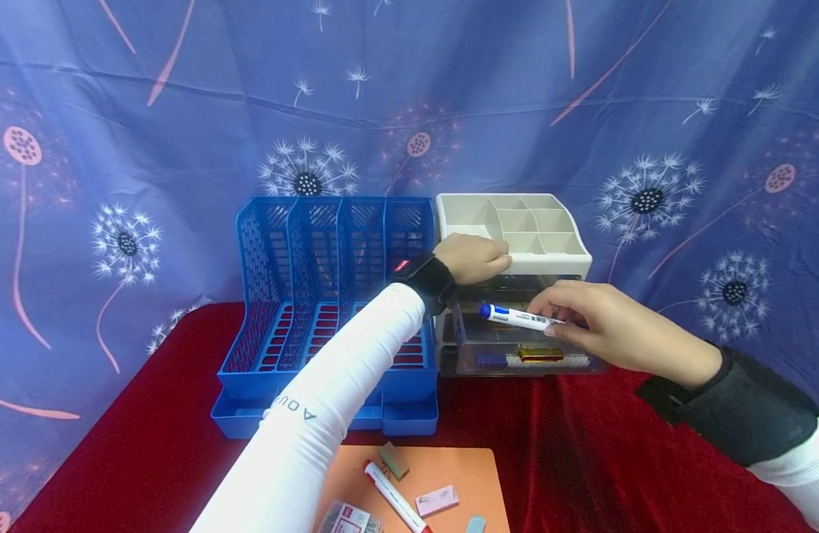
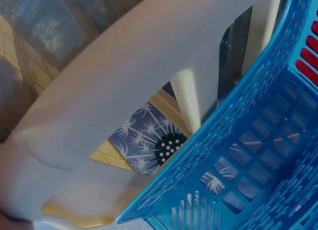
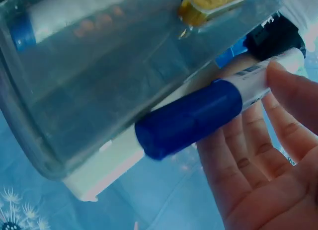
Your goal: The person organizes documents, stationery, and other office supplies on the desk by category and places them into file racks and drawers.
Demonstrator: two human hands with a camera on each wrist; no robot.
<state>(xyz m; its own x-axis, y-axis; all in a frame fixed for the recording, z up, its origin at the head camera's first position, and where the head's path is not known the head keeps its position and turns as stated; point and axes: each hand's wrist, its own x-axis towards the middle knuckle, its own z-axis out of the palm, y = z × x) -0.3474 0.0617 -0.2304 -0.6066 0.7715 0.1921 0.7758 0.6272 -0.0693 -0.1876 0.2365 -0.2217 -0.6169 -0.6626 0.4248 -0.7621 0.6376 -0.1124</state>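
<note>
With the bent fingers of my left hand (image 1: 472,257), I am holding the front edge of the white organizer (image 1: 549,264), while my right hand (image 1: 592,320) pinches a blue-capped marker (image 1: 516,317) over the clear drawer (image 1: 472,351), below that same edge. Inside the drawer lies a gold-coloured piece (image 1: 541,354), and a red-capped marker (image 1: 394,494) lies on the orange board (image 1: 476,470), near a green block (image 1: 393,460) at its far edge.

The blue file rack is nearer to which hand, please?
Left. The left hand is just right of the rack, at the white organizer; the right hand is farther right, holding the blue-capped marker.
</note>
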